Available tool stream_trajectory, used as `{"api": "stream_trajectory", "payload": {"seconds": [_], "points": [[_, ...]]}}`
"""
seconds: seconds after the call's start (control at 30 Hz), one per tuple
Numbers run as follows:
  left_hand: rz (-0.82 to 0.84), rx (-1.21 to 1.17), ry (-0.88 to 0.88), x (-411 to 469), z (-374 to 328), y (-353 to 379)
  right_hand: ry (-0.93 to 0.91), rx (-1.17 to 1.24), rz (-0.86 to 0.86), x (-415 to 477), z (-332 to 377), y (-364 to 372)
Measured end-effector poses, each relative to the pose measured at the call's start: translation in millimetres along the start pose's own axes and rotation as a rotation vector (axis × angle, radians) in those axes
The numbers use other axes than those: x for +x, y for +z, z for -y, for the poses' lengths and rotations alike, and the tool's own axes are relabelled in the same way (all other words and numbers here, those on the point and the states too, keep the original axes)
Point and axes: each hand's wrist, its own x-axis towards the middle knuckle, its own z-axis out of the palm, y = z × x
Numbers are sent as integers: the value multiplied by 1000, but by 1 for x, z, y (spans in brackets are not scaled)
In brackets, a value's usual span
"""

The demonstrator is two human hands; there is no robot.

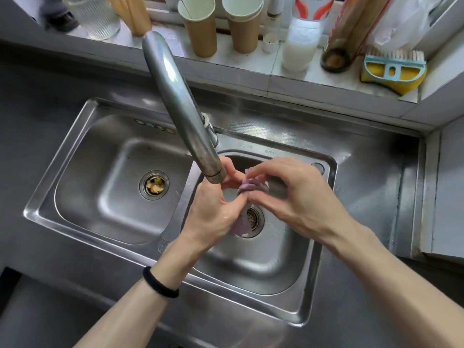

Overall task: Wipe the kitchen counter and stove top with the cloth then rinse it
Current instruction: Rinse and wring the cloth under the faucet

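A black hair band [160,282] circles the left wrist at the near edge of the steel counter [364,310], where two bare forearms reach in over a double sink [311,292]. The hands are together above the right basin [263,262]. The left hand [213,209] and the right hand [293,197] both grip a bunched purple cloth [251,185]. The left fingers curl round it from one side, while the right thumb and fingertips pinch it from the other. A loose end of the cloth hangs below the left palm, over the perforated drain strainer [254,219]. The left hand glistens with wet.

The cloth sits just beside the mouth of the long chrome tap spout [175,101], which swings out from the far edge of the sink and ends at the left hand's fingers. Whether water is running cannot be told.

In the left basin [100,197], food scraps lie in the drain basket [154,185].

Along the tiled ledge [288,81] at the counter's far edge stand a ribbed glass jar [95,16], two brown paper cups [199,28] and a milky white plastic container [300,43]. A blue-and-yellow scrubbing brush [394,69] rests at the ledge's right end.
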Motion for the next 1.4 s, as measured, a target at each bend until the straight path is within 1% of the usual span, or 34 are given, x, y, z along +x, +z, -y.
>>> {"api": "stream_trajectory", "payload": {"seconds": [0.1,0.17,0.27,0.37,0.47,0.57,0.7,0.83,0.87,0.97,1.03,1.17,1.27,1.33,1.4], "points": [[-5,-61,-52,-3,3,4,-25,-13,-12,5,1,-6],[21,-79,-107,-6,12,7,-18,37,-41,4,3,-8],[67,45,-149,-13,29,16,14,122,-93,-1,9,-15],[-2,186,-158,-18,44,27,59,187,-162,-4,13,-24],[-56,280,-113,-18,53,36,99,218,-213,-7,11,-33],[-56,303,-79,-13,59,36,121,252,-222,-11,7,-41],[30,326,-95,-11,70,24,128,298,-240,-17,0,-49],[190,319,-194,-19,75,-1,158,342,-287,-19,-11,-56],[206,292,-204,-22,73,-10,175,351,-301,-20,-13,-58],[169,142,-242,-34,53,-43,249,366,-339,-22,-20,-59],[179,108,-244,-44,31,-67,267,401,-316,-28,-19,-59],[270,130,-258,-67,-23,-107,208,574,-201,-44,-8,-64],[322,126,-229,-80,-64,-131,158,661,-184,-53,6,-72],[298,86,-189,-82,-90,-146,122,724,-194,-52,19,-81],[230,51,-118,-79,-115,-158,98,774,-230,-43,35,-91]]}}
